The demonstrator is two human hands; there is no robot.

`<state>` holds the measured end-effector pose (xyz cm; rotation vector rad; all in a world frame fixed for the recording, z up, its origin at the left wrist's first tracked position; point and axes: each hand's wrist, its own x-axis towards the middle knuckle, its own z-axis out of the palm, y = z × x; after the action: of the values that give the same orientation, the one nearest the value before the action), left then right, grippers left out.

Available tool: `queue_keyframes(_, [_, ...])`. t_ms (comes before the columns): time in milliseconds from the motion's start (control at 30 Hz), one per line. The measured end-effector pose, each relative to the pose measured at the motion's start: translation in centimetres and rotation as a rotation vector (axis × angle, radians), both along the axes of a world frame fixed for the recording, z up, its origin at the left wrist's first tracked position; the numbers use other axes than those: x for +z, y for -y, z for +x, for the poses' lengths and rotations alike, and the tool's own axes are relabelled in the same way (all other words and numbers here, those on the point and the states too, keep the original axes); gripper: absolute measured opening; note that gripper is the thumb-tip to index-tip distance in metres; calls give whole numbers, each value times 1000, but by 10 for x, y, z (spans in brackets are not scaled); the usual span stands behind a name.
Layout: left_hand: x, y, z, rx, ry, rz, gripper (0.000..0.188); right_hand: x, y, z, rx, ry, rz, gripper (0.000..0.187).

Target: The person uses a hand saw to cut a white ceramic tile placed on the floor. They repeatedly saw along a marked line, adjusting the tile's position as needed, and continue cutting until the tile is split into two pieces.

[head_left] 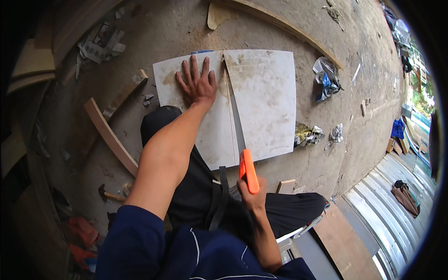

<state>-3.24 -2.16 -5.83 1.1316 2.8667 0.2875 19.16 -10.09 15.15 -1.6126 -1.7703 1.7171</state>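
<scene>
A white, stained board lies in front of my knees, with a thin line running down it from the far edge to the near one. My left hand rests flat on its left part, fingers spread. In my right hand is the orange handle of a handsaw, gripped near the board's near edge. The saw's grey blade slants away from me over the board, its tip close to the far edge beside the line. A bit of something blue shows under the far edge.
Wooden strips lie at the left, and a long curved-looking one beyond the board. A hammer is near my left elbow. Crumpled wrappers lie to the right. Corrugated metal sheeting and boards are at the lower right.
</scene>
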Motion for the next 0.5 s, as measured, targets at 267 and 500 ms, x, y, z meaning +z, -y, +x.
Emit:
queue_keyframes(267, [-5,0,6,-6,18,-6,49,-58,-46,-40,-29,11,6,26])
queue_keyframes(500, [-5,-4,0,15,15,0,48,-58,-23,-17,3,-30,61,22])
